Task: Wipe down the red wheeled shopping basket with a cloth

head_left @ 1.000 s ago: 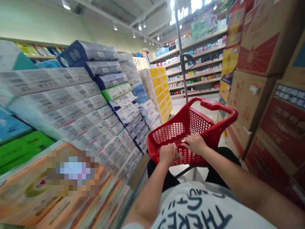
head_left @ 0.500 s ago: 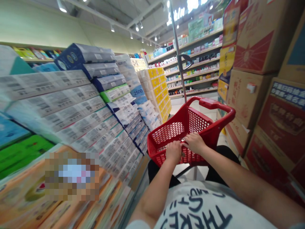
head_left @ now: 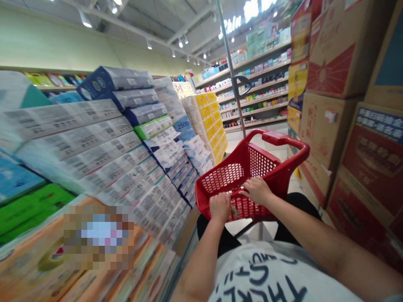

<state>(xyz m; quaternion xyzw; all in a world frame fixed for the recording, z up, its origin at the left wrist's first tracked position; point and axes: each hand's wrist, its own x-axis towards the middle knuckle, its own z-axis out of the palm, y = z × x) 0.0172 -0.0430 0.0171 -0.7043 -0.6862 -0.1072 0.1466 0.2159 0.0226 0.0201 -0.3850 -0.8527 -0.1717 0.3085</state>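
Observation:
A red plastic shopping cart basket stands right in front of me in a store aisle. My left hand is closed in a fist over the basket's near rim. Beside it, my right hand rests on the same rim with its fingers curled over the edge. A small greyish thing shows between the two hands; I cannot make out what it is. The basket's red handle bar is at its far end. The part of the basket's inside that I can see holds nothing.
Stacked tissue and paper packs line the left side close to the cart. Yellow packs stand farther along. Tall cardboard boxes wall the right. A metal pole rises ahead. Product shelves cross the far end.
My left hand has slid slightly left and down along the basket rim. The stacks on the left have shifted a little in view as my head moved.

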